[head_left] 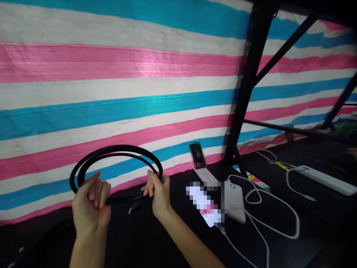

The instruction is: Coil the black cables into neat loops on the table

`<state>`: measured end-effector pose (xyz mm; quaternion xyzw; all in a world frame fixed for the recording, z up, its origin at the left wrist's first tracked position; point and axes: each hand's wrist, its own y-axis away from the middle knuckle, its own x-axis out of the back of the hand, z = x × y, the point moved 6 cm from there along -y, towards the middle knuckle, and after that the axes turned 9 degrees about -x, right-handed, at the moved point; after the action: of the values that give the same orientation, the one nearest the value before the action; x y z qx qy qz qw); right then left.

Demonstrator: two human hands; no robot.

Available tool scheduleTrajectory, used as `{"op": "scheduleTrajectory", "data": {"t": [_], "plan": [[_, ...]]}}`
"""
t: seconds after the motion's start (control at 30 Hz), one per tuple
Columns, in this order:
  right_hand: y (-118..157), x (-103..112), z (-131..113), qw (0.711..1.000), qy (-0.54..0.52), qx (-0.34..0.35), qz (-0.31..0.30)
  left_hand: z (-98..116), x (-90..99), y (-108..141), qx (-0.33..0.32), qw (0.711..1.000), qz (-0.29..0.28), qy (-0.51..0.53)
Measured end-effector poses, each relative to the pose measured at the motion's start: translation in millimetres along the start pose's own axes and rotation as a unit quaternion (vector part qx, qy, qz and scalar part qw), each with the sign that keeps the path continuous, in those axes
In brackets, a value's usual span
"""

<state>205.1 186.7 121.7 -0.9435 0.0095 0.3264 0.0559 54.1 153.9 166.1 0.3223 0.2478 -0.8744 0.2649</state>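
A coil of black cable [118, 148] hangs in the air in front of me, wound in several loops. My left hand [93, 201] is closed around its left side, fingers curled in. On the opposite side, my right hand [159, 190] grips the loops between thumb and fingers. Beneath the coil, a small dark piece with a light tip [134, 209] lies on the black tabletop [131, 242]; what it is, I cannot make out. More dark cable seems to lie near my left wrist, though it is too dim to follow.
Right of my hands lie a lit phone [202, 203] and a white power bank [234, 203] with a looping white cable [297, 227]. A dark device on a pale stand [208, 176] is behind them. A black metal post [245, 93] rises before the striped sheet [111, 100]. Farther right is a white power strip [326, 179].
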Motion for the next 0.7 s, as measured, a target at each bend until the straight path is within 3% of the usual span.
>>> {"op": "scheduleTrajectory", "data": {"t": [0.17, 0.33, 0.43, 0.53, 0.6, 0.7], "plan": [[-4.2, 11.7, -25.5, 0.999, -0.043, -0.023, 0.025, -22.3, -11.1, 4.9, 0.09, 0.992, -0.092, -0.007], [3.3, 5.4, -36.9, 0.999, -0.024, -0.028, -0.04, -50.1, -7.4, -8.3, 0.081, 0.973, -0.171, -0.135], [8.8, 2.5, -44.2, 0.996, 0.049, 0.027, -0.065, -64.6, 2.2, -18.8, 0.073, 0.925, -0.225, -0.296], [12.1, 1.8, -48.0, 0.996, 0.036, 0.024, -0.08, -78.4, 8.8, -16.2, 0.126, 0.861, -0.285, -0.403], [13.7, 0.8, -48.7, 0.995, -0.027, -0.009, -0.094, -88.8, 9.5, -5.8, 0.195, 0.836, -0.313, -0.405], [16.0, -2.1, -49.5, 0.987, -0.094, -0.05, -0.117, -101.4, 3.7, 11.2, 0.272, 0.84, -0.325, -0.34]]}}
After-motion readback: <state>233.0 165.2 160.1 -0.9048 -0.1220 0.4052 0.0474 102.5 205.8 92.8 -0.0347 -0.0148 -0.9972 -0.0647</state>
